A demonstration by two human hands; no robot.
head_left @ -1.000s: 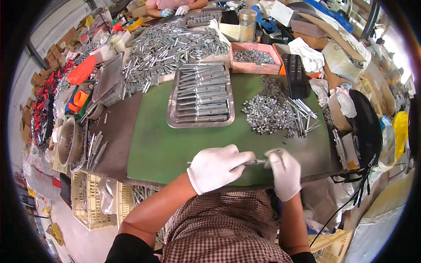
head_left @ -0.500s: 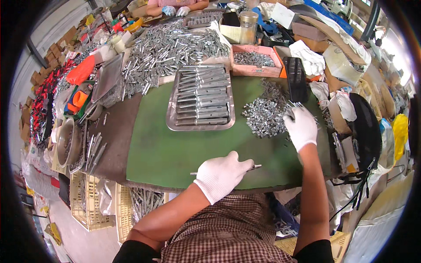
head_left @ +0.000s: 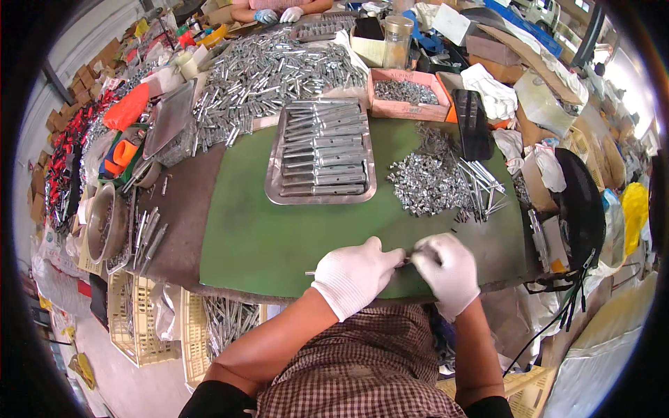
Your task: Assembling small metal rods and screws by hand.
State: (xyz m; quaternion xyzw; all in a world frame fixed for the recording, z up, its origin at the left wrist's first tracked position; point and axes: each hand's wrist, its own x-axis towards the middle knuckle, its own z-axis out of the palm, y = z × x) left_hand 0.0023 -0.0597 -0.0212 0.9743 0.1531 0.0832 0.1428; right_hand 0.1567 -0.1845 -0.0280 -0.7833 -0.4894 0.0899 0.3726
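Observation:
Near the front edge of the green mat (head_left: 279, 244), my left hand (head_left: 352, 279) in a white glove is wrapped round a slim silver metal rod (head_left: 309, 273), one end poking out on the left. At its other end, my gloved right hand (head_left: 449, 275) has thumb and fingers pinched together. Whatever lies in that pinch is too small and covered to make out. Beyond my hands, a shallow metal tray (head_left: 320, 199) holds several metal tubes in a stack. Right of it lie a heap of small shiny metal parts (head_left: 425, 184) and a bundle of thin metal pins (head_left: 481, 184).
A large pile of metal tubes (head_left: 272, 76) covers the far left. A pink box (head_left: 410, 111) of small parts and a black tray (head_left: 472, 125) stand at the back right. A metal bowl (head_left: 106, 223) sits left. Across the table are another person's gloved hands (head_left: 279, 15).
My right hand has come from the thin pins at the right to the end of the rod in my left hand. My left hand stays nearly in place, still gripping the rod.

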